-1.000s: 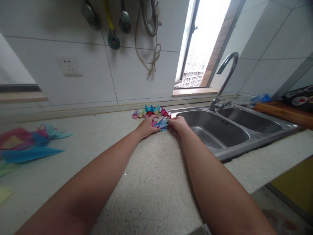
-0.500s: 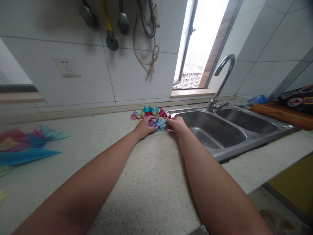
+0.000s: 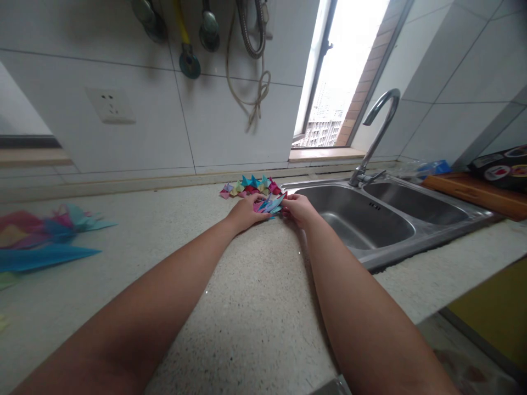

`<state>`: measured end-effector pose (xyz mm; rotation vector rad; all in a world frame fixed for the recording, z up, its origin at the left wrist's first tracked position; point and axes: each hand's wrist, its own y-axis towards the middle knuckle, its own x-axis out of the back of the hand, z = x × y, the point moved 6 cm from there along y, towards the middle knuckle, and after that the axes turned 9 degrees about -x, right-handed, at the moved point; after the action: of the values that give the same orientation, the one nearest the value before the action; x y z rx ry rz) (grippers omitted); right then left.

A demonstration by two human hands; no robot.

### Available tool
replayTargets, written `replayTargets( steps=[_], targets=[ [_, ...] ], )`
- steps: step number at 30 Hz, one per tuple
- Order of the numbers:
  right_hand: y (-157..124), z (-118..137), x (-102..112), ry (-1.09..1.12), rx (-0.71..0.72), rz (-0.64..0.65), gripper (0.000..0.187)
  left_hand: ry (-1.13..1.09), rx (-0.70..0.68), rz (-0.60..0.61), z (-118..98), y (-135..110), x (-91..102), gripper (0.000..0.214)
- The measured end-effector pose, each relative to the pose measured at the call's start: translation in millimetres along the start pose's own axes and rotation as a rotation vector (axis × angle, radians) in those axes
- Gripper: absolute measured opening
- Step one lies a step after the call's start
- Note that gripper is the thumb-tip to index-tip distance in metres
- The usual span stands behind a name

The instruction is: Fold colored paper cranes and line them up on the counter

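Speckled stone makes up the counter point(image 3: 247, 296) in front of me. At its near edge a grey thing point(image 3: 332, 387) pokes in, but too little shows for me to tell what it is. Off to the left, well apart from both hands, lies a pile point(image 3: 61, 229) of bright papers, with a long blue paper point(image 3: 45, 257) on its near side.

Farther out, my left hand point(image 3: 247, 214) and right hand point(image 3: 298, 209) face each other, with a bunch point(image 3: 269, 205) of folded papers between them, just left of the sink point(image 3: 395, 250). Both hands touch it, so neither is nearer. My left thumb and fingers hold its left end; my right ones pinch its right end, by a red tip. Some fingertips are hidden, so I can't tell how hard they squeeze. The bunch looks longest from side to side, its points slanting up to the right. Just behind it, a row point(image 3: 255, 182) of folded papers runs the same way, closer to my left fingers. Past that stands the tiled wall point(image 3: 230, 142).
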<state>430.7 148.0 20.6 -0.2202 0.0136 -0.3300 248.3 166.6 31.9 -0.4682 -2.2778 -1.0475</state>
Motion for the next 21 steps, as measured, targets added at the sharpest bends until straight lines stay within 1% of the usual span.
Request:
replayTargets(
  steps=[5,11,17,21],
  targets=[
    [-4,3,-5,0.033,-0.004,0.076,0.016,-0.003,0.038,-0.033,2,-1,0.9,0.058],
    [-4,6,-7,0.098,0.011,0.121,0.008,-0.009,0.016,-0.085,4,1,2.7,0.053],
    [-7,10,-4,0.116,0.024,0.1,0.012,-0.016,0.015,-0.118,2,0,7.4,0.049],
    [-11,9,-3,0.062,-0.012,0.09,0.016,-0.016,0.022,-0.124,0,-1,8.6,0.048]
  ],
)
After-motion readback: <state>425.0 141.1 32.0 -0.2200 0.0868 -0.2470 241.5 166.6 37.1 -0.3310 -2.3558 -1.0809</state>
